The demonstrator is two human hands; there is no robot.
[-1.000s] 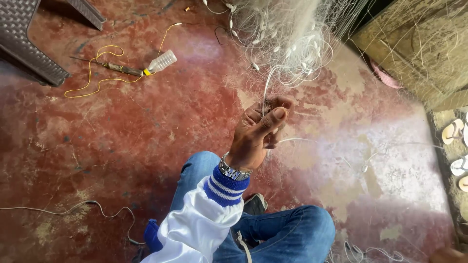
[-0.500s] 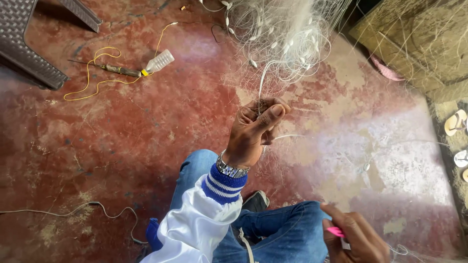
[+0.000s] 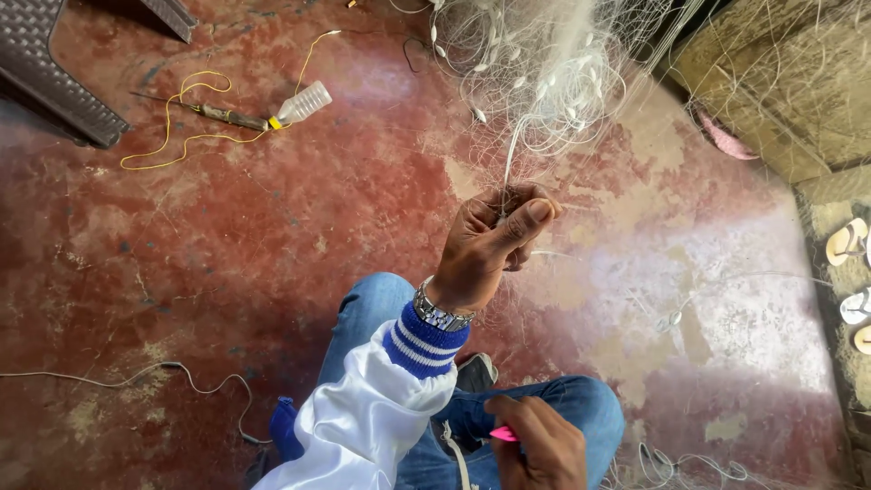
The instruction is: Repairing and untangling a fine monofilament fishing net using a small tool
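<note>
Seen from above, a person sits on a worn red floor point(image 3: 227, 272) with patches of pale bare cement, legs in blue jeans point(image 3: 508, 426) stretched out below. The left hand point(image 3: 490, 245), near the middle of the floor, is raised with its fingers clenched around a gathered strand of white fishing net point(image 3: 544, 82); the thumb presses along the top of the fist. From that grip the net rises and fans out into a tangled mass of fine mesh and loops toward the floor's far edge. The left arm wears a white sleeve with a blue striped cuff and a metal wristwatch point(image 3: 442, 310). The right hand point(image 3: 537, 445), at the near edge over the lap, pinches a small pink tool point(image 3: 504, 435) between its fingertips, well apart from the net. Toward the far left corner lie a clear plastic bottle point(image 3: 302, 102) and a loose yellow cord point(image 3: 177, 127), beside the leg of a dark plastic chair point(image 3: 54, 86). A thin pale cord point(image 3: 136, 374) trails across the near left. Sandals point(image 3: 848, 243) rest at the right edge.
</note>
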